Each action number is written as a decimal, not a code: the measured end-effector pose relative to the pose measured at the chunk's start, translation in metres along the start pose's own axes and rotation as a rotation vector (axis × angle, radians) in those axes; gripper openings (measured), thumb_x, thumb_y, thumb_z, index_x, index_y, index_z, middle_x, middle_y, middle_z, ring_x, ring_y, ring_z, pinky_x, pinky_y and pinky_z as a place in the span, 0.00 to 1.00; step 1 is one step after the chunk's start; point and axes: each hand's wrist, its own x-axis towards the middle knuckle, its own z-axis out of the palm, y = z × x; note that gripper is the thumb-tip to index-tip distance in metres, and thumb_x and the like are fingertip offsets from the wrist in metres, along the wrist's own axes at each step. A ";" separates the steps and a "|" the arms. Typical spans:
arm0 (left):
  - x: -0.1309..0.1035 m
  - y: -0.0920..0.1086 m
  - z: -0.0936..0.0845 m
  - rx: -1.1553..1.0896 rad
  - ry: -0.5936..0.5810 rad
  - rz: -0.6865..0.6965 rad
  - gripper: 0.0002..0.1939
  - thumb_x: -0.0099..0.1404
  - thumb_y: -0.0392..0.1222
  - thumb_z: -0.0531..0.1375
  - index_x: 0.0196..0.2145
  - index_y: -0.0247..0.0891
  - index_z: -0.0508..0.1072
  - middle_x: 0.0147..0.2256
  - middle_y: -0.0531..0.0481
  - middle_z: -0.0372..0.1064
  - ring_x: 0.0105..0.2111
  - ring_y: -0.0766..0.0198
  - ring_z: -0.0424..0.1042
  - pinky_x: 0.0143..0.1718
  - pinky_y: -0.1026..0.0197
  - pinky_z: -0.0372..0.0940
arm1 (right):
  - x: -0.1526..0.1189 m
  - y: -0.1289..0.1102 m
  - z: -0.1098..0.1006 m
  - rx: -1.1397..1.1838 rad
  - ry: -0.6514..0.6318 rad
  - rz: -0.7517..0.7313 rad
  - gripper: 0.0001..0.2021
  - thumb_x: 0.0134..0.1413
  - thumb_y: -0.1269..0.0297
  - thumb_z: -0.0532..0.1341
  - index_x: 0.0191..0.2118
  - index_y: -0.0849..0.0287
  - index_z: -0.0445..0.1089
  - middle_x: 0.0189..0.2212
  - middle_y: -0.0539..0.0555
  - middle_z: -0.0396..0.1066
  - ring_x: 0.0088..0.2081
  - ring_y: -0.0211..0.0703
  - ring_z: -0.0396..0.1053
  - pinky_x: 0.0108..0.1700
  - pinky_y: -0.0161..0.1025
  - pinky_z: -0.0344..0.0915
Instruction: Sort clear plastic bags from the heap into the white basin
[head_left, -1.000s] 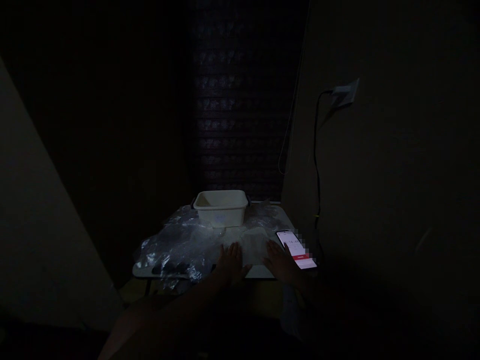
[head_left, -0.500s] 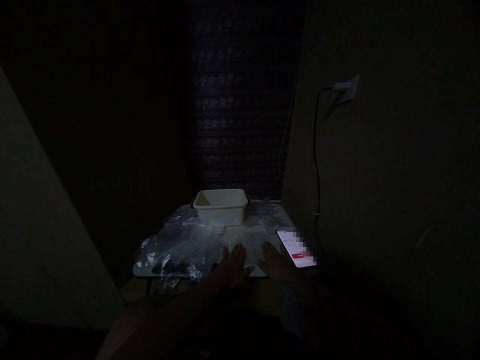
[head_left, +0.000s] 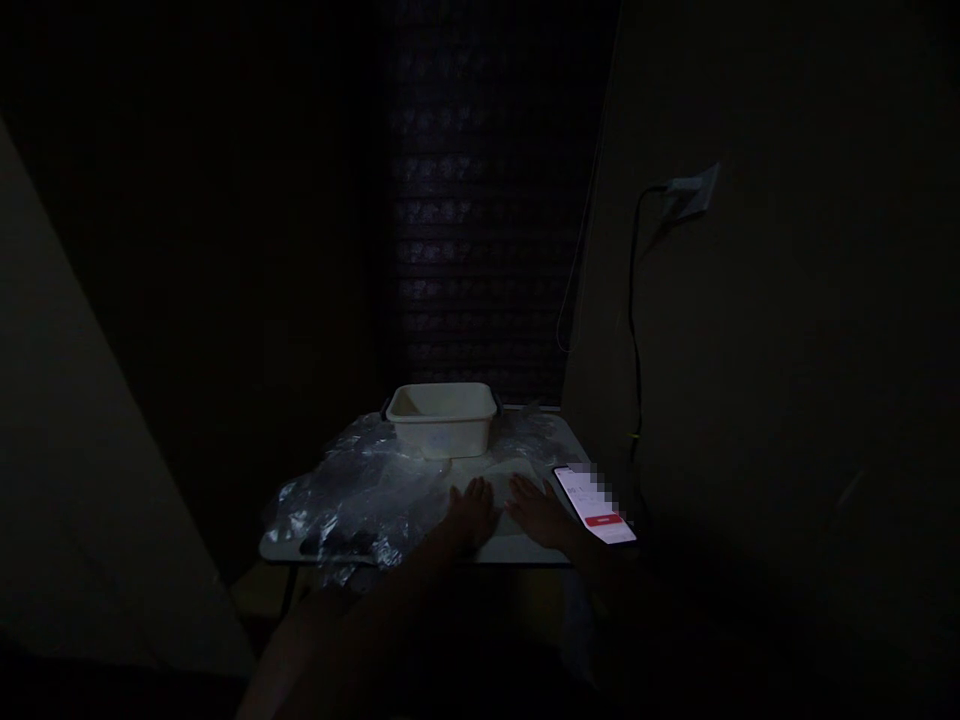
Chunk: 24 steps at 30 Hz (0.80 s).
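Both hands lie flat near the front of a small white table. My left hand has its fingers stretched forward, palm down. My right hand rests beside it in the same way, fingers apart. Beneath them is a pale, thin sheet, perhaps a clear plastic bag; the dim light hides its exact kind. Crumpled clear plastic covers the table's left side. Beyond the hands stands a white plastic basin with dark handles.
A lit phone lies at the table's right edge, close to my right hand. On the right wall, a black cable hangs from a socket. A dark blind with a cord hangs behind the table.
Both hands have slid a little farther forward over the sheet and closer together. The view has tilted slightly. The basin and the phone stay in place on the table.
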 end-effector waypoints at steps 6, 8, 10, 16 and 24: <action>-0.002 -0.002 0.004 0.030 0.010 -0.054 0.29 0.57 0.51 0.32 0.49 0.28 0.47 0.51 0.37 0.40 0.50 0.54 0.38 0.43 0.43 0.40 | -0.001 -0.002 0.005 -0.012 -0.061 0.158 0.31 0.46 0.50 0.31 0.51 0.67 0.44 0.51 0.62 0.42 0.52 0.48 0.35 0.47 0.54 0.30; -0.002 -0.002 0.002 0.034 0.034 -0.072 0.30 0.56 0.52 0.32 0.49 0.27 0.47 0.51 0.36 0.40 0.50 0.54 0.38 0.43 0.43 0.38 | 0.001 -0.002 0.004 -0.001 -0.090 0.210 0.33 0.45 0.48 0.31 0.51 0.68 0.44 0.51 0.63 0.42 0.52 0.50 0.35 0.46 0.55 0.30; -0.001 -0.003 0.000 0.030 0.052 -0.090 0.31 0.56 0.53 0.31 0.49 0.27 0.48 0.50 0.36 0.41 0.50 0.53 0.38 0.43 0.42 0.38 | 0.005 -0.002 0.003 0.003 -0.084 0.215 0.32 0.45 0.48 0.31 0.51 0.68 0.44 0.51 0.63 0.42 0.52 0.49 0.35 0.46 0.55 0.29; 0.002 -0.006 0.001 -0.004 0.050 -0.051 0.27 0.57 0.49 0.30 0.49 0.30 0.48 0.51 0.39 0.41 0.50 0.56 0.40 0.42 0.42 0.39 | 0.012 0.000 0.002 0.013 -0.036 0.124 0.27 0.48 0.53 0.31 0.51 0.63 0.43 0.52 0.57 0.40 0.52 0.44 0.35 0.47 0.54 0.32; 0.001 -0.007 0.012 0.018 0.072 -0.081 0.29 0.57 0.50 0.31 0.49 0.27 0.48 0.51 0.38 0.41 0.50 0.54 0.38 0.43 0.41 0.38 | 0.005 0.004 0.009 0.002 -0.028 0.157 0.27 0.47 0.52 0.33 0.51 0.63 0.44 0.51 0.61 0.42 0.52 0.46 0.35 0.46 0.55 0.34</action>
